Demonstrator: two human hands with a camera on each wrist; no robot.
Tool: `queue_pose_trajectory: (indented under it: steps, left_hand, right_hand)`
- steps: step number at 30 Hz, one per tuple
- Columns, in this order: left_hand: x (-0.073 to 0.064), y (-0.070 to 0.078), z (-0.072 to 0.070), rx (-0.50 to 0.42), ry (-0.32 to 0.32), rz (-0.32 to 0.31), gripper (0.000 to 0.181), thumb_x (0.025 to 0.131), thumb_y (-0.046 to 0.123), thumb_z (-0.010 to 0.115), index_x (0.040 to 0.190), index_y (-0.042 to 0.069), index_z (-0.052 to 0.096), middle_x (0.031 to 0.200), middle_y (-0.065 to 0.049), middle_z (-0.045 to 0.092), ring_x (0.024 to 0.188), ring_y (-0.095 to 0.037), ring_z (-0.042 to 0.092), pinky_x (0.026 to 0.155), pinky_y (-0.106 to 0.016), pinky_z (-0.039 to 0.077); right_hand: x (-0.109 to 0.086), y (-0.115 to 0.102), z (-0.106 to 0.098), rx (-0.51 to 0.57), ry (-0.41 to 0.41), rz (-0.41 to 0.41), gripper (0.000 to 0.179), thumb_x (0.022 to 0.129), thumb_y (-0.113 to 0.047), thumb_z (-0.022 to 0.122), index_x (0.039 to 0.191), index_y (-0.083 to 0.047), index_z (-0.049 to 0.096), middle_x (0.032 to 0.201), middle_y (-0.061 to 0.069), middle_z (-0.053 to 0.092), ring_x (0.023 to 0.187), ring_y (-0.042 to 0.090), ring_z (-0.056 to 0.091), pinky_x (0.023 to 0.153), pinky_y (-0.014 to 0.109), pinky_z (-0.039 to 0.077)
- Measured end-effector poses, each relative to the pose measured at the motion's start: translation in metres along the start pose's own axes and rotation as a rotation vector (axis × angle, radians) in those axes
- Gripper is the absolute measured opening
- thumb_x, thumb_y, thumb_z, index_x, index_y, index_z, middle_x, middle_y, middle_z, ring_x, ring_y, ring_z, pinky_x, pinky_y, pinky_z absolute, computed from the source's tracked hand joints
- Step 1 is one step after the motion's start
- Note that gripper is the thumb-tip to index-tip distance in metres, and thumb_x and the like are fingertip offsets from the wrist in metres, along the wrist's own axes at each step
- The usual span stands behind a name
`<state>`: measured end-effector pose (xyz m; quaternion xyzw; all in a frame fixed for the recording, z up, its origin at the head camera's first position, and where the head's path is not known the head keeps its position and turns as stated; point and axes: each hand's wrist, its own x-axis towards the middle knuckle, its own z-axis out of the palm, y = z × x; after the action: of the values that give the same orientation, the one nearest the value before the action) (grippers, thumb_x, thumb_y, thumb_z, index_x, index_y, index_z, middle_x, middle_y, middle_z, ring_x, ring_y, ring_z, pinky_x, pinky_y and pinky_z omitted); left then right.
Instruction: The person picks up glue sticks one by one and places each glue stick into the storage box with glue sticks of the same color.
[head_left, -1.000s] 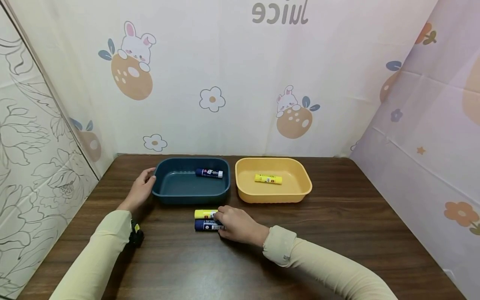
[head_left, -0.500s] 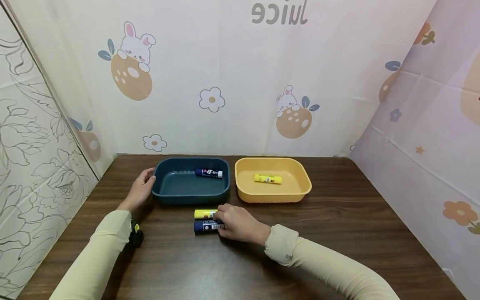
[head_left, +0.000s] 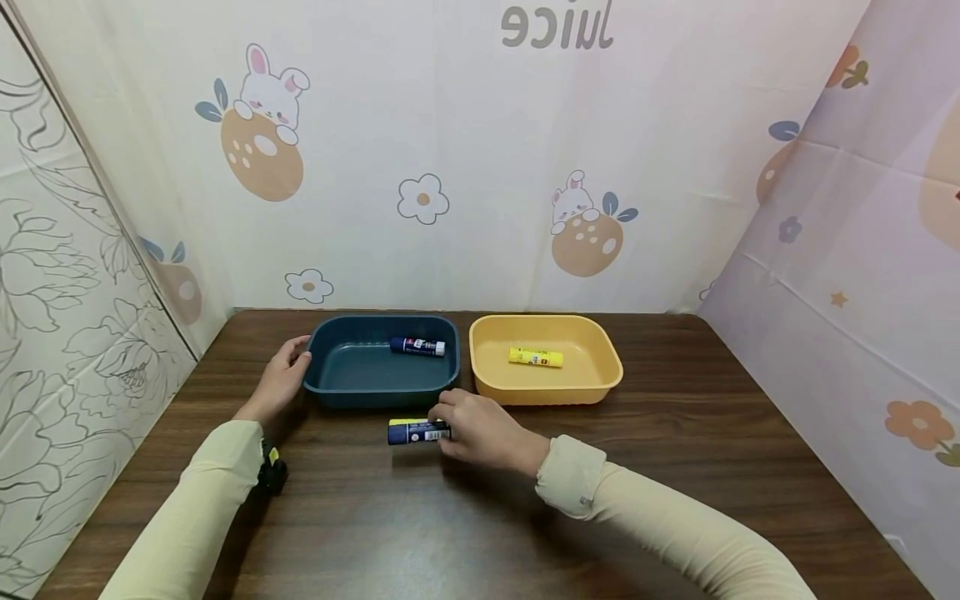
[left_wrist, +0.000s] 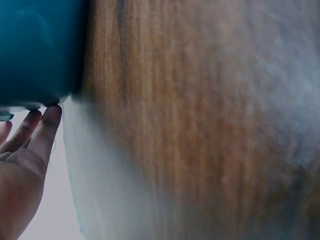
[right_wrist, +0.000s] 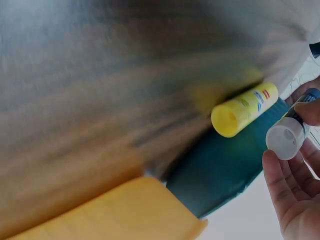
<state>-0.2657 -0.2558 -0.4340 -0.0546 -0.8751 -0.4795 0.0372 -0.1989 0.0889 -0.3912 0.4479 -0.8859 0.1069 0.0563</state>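
Note:
My right hand (head_left: pixel 483 429) pinches a dark blue glue stick (head_left: pixel 411 432) between thumb and fingers, just above the table. Its pale end (right_wrist: pixel 285 140) faces the camera in the right wrist view. A yellow glue stick (right_wrist: pixel 245 110) lies on the table behind it, mostly covered by the blue one in the head view. My left hand (head_left: pixel 281 379) rests its fairly straight fingers against the left end of the dark teal tray (head_left: pixel 382 398); the left wrist view shows the fingertips (left_wrist: pixel 52 112) at its wall.
Inside the teal tray lies another dark blue glue stick (head_left: pixel 417 346). To its right stands a yellow tray (head_left: pixel 551 396) holding a yellow glue stick (head_left: pixel 536 357). Both stand near the back of the wooden table (head_left: pixel 360 533), before a patterned curtain (head_left: pixel 465 100).
My right hand has lifted the dark blue glue stick and moved it toward the trays, so it now overlaps the yellow one on the table. The left hand stays at the teal tray.

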Motion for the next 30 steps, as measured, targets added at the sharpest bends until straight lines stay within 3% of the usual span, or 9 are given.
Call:
queue_pose_trajectory:
  steps: [7,30]
  left_hand:
    - [0.001,0.001,-0.001,0.004,-0.001,-0.005,0.049,0.105,0.022,0.030,0.145,-0.006,0.025,0.132,-0.034,0.041,0.120,-0.044,0.040,0.097,-0.056,0.033]
    - [-0.001,0.001,-0.001,0.001,-0.010,-0.003,0.050,0.105,0.022,0.029,0.145,-0.006,0.024,0.132,-0.034,0.041,0.119,-0.044,0.041,0.096,-0.056,0.034]
  right_hand:
    - [0.007,0.002,-0.016,-0.032,0.076,-0.018,0.025,0.082,-0.020,0.073,0.105,-0.010,0.070,0.094,-0.001,0.059,0.079,0.007,0.052,0.071,0.016,0.047]
    - [0.038,0.011,-0.056,-0.065,0.184,-0.036,0.026,0.083,-0.018,0.074,0.107,-0.008,0.069,0.094,0.001,0.059,0.080,0.010,0.051,0.071,0.017,0.046]
